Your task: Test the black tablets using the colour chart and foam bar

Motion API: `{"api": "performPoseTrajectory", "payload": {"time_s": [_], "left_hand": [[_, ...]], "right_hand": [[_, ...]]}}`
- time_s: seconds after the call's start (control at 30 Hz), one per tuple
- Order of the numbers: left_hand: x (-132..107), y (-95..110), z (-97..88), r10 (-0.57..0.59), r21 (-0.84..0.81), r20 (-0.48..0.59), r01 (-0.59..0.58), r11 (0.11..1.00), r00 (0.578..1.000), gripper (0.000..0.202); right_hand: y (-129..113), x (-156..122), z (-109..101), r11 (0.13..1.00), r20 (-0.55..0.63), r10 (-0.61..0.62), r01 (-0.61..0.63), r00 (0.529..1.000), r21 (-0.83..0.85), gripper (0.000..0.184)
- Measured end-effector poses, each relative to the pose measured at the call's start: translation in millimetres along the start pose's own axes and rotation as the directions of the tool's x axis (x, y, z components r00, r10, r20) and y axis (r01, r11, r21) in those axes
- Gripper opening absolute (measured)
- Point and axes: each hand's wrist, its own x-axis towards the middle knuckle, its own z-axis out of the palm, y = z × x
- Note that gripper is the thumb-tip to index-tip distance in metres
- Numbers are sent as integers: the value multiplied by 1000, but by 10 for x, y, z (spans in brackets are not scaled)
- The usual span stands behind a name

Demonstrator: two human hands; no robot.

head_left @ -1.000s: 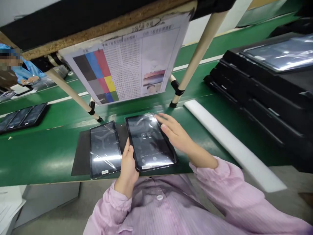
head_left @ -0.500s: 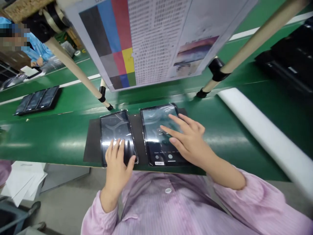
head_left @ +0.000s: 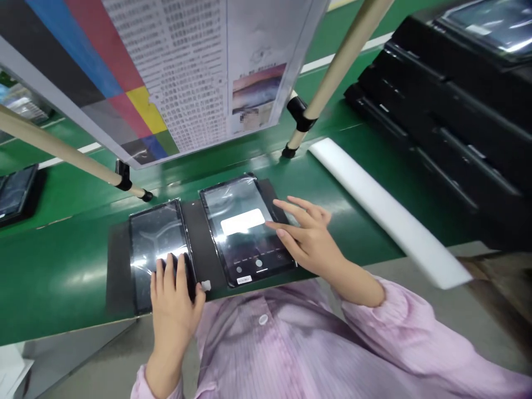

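Two black tablets in glossy film lie side by side on a dark mat (head_left: 201, 244) at the near edge of the green belt. My left hand (head_left: 174, 299) rests flat on the lower part of the left tablet (head_left: 155, 244), fingers stretched out. My right hand (head_left: 305, 238) hovers at the right edge of the right tablet (head_left: 245, 230), fingers spread, fingertips over its screen. That screen shows a white box in the middle and small round icons near the bottom.
A colour test chart (head_left: 166, 72) hangs above the belt on slanted tan poles (head_left: 336, 61). A long white foam strip (head_left: 386, 210) lies to the right, with stacked black trays (head_left: 457, 111) behind it. Another tablet tray (head_left: 16, 191) sits far left.
My left hand let go of the right tablet and now lies flat on the left one. A white box has appeared on the right screen. The view has moved closer and lower.
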Motion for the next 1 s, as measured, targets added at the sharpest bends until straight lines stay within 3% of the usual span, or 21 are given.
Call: {"api": "performPoseTrajectory", "payload": {"time_s": [0.13, 0.23, 0.33, 0.4, 0.5, 0.6, 0.7, 1.0], "left_hand": [[-24, 30, -13, 3, 7, 18, -3, 1000, 1000, 64], [-15, -96, -77, -17, -3, 37, 18, 1000, 999, 67], [28, -501, -183, -178, 17, 8, 178, 984, 984, 75], [61, -879, -241, -340, -2, -28, 340, 940, 940, 82], [90, -1379, -263, -512, -168, -15, 502, 848, 859, 80], [91, -1580, -231, -572, -216, -22, 555, 803, 820, 70], [74, -1485, -218, -575, -200, -7, 562, 803, 818, 68], [-86, -766, -285, -476, -19, 94, 480, 877, 874, 74]], "right_hand": [[-21, 40, 55, 1000, 30, -7, 7, 1000, -4, 33], [-6, 61, 79, 1000, -34, -12, 12, 999, 22, 35], [75, 81, 119, 995, -57, 78, -75, 995, 64, 38], [148, 94, 166, 982, 22, 163, -165, 986, 97, 45], [223, 88, 237, 956, 149, 207, -233, 967, 180, 54], [222, 39, 265, 936, 145, 196, -229, 970, 266, 56], [207, -34, 258, 926, 99, 219, -239, 971, 292, 54], [494, -186, 123, 863, 79, 348, -352, 934, 363, 46]]}}
